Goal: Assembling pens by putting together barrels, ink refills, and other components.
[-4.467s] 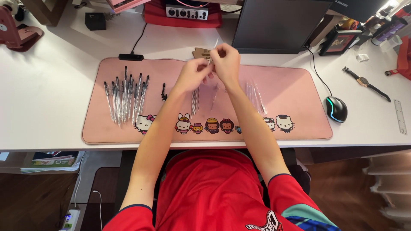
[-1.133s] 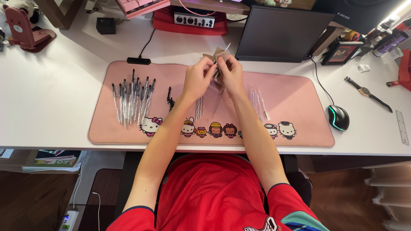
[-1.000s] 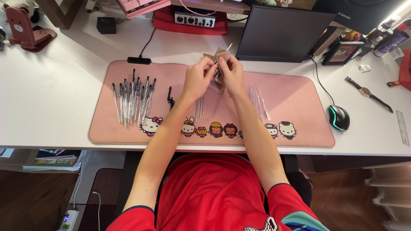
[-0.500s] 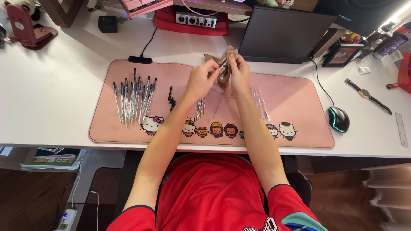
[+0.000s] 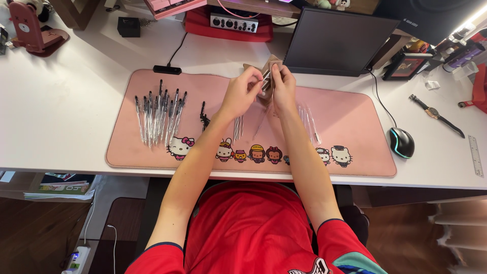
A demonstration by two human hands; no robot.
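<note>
Pink desk mat (image 5: 355, 122) spans the white desk; above its far middle, left hand (image 5: 241, 94) and right hand (image 5: 284, 89) meet, both pinching one slim pen (image 5: 266, 80) against a small tan cloth (image 5: 269, 68) bunched between the fingers. A row of assembled clear pens (image 5: 157, 116) lies well to the left, loose clear pen barrels (image 5: 309, 122) just right of the right forearm, and a computer mouse (image 5: 402, 142) sits off the mat's right edge.

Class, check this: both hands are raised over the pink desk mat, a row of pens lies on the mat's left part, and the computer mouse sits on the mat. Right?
Not quite. The head view shows the computer mouse on the white desk, just off the right edge of the pink desk mat. The left hand and right hand over the mat and the row of pens on its left part are right.
</note>
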